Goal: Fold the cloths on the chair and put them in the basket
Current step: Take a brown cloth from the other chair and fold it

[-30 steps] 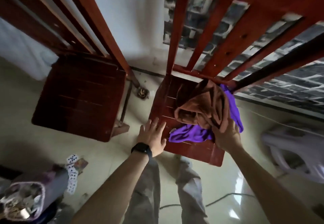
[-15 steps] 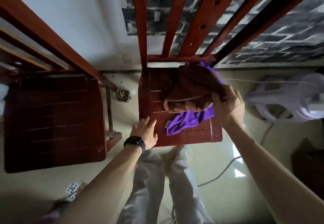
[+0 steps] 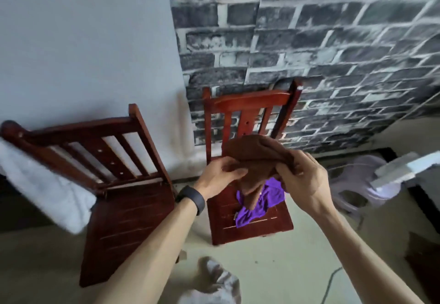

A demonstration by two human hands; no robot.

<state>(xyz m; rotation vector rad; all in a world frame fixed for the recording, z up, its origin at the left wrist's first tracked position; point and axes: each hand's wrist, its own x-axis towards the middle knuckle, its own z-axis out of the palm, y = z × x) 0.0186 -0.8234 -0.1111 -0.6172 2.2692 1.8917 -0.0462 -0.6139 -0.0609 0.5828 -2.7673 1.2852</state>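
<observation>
Fingers [image 3: 234, 172] of the left hand [image 3: 219, 176] are pinching a fold of the brown cloth [image 3: 256, 160], thumb pressing against the fingertips with the fabric caught between them. The right hand [image 3: 302, 179] is gripping the other side of the same cloth, its fingers curling tight around a bunched edge. Between the two hands the cloth is arching up in a hump, and a loose corner is hanging down from it. All of this is happening above the red chair [image 3: 250, 222], in front of its slatted back.

On the chair's seat the purple cloth [image 3: 256, 205] is lying crumpled, spreading toward the seat's front. The brown corner is dangling over the purple one; whether the two are touching I cannot tell.

A black band [image 3: 193, 199] is sitting on the left wrist. Left of the chair a second, darker chair [image 3: 123, 213] is standing at an angle, with something white [image 3: 45, 194] lying by its far side. Behind the chair a brick-patterned wall [image 3: 309, 41] is rising, and right of the chair a pale plastic stool [image 3: 362, 184] is standing on the floor. The basket is not in sight.
</observation>
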